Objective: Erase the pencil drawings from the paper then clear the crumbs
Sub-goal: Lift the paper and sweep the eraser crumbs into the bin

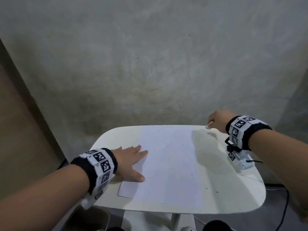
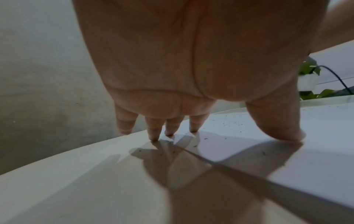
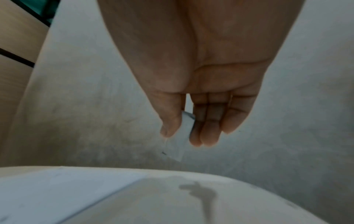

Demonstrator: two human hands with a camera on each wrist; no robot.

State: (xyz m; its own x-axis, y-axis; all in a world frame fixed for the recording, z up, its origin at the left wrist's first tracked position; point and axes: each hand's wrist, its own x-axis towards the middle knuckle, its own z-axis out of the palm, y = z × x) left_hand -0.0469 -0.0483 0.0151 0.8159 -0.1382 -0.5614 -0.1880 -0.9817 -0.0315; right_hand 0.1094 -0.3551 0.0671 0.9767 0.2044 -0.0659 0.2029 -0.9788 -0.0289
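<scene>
Head view shows the left hand point(image 1: 129, 161) flat, fingers point(image 2: 154, 130) straight, pressing the left edge of the white rectangular sheet of paper point(image 1: 168, 165) on the small white rounded desk point(image 1: 233, 185); dark eraser crumbs point(image 1: 191, 176) lie scattered rightward of it, long axis of the sheet running away from the person; the right hand point(image 1: 217, 120) pinches a small white eraser point(image 3: 184, 136) over the far right corner, so it seems nearer the crumbs by the right edge.

Head view looks down on table point(image 1: 233, 189); wrist views sit close above it
</scene>
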